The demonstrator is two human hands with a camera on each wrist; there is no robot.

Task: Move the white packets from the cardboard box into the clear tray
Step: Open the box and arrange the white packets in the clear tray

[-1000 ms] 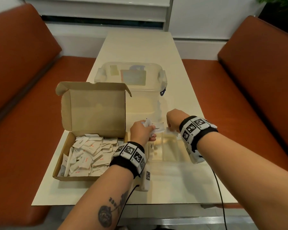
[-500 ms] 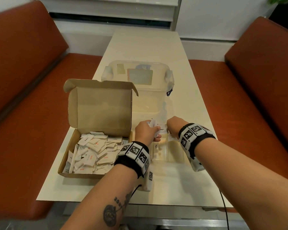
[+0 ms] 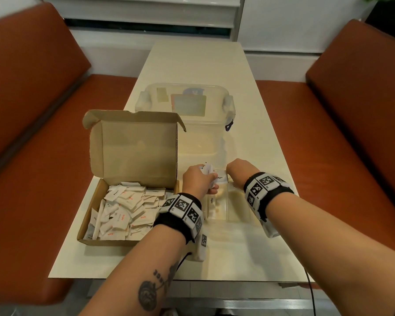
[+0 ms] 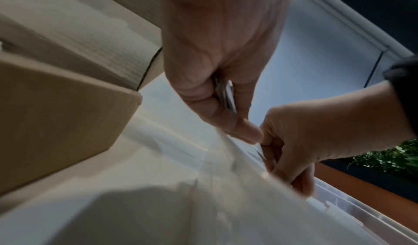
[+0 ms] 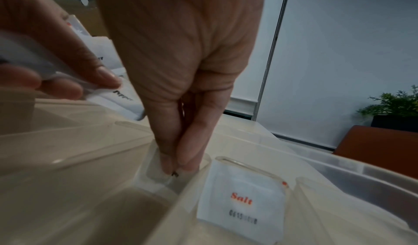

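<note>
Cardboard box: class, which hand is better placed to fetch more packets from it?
Left. The left hand is beside the cardboard box, though holding packets; the right hand is in the clear tray.

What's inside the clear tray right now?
In the clear tray, a Salt packet stands in one compartment. Beside it, the right hand pinches another packet into the next compartment; its print is hidden. Other compartments are blurred.

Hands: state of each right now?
Left hand: holding a few white packets.
Right hand: fingers pinching one packet down into the clear tray.
</note>
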